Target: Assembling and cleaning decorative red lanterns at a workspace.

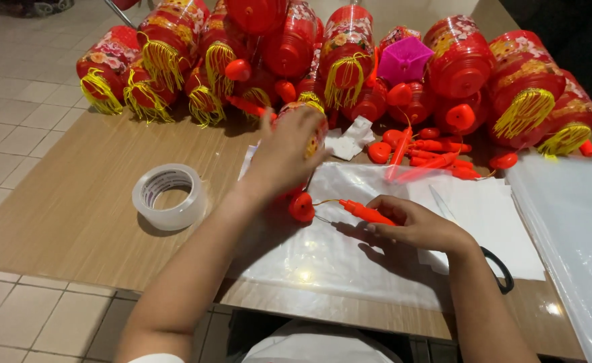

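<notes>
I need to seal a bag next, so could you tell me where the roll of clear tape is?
In the head view, the roll of clear tape lies flat on the wooden table, left of the left hand and the plastic sheet.

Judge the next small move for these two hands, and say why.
Probably lower the red lantern in the left hand onto the clear plastic sheet. The right hand already rests there, pinching the orange handle stick, whose thin wire runs to a red cap below the lantern, so the parts look joined.
</notes>
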